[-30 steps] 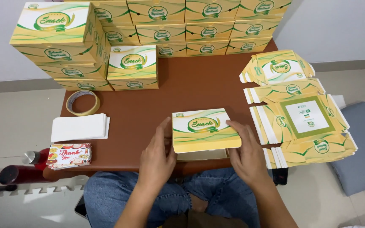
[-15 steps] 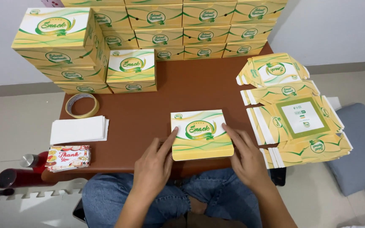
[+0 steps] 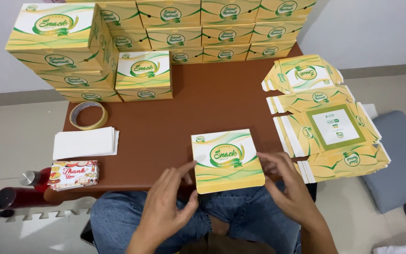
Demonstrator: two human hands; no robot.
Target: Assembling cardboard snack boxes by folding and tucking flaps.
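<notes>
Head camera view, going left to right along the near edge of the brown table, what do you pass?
Red bottle → stack of thank-you cards → left hand → closed yellow box → right hand → pile of flat unfolded boxes.

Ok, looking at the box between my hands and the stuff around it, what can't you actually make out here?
- Head view: inside of the closed box, hidden by its lid.
- Near edge of the box, overhanging the table; its underside is unseen.
- Left hand and right hand: whether the fingertips touch the box is unclear.
- Box stack: cut off by the top edge.
</notes>
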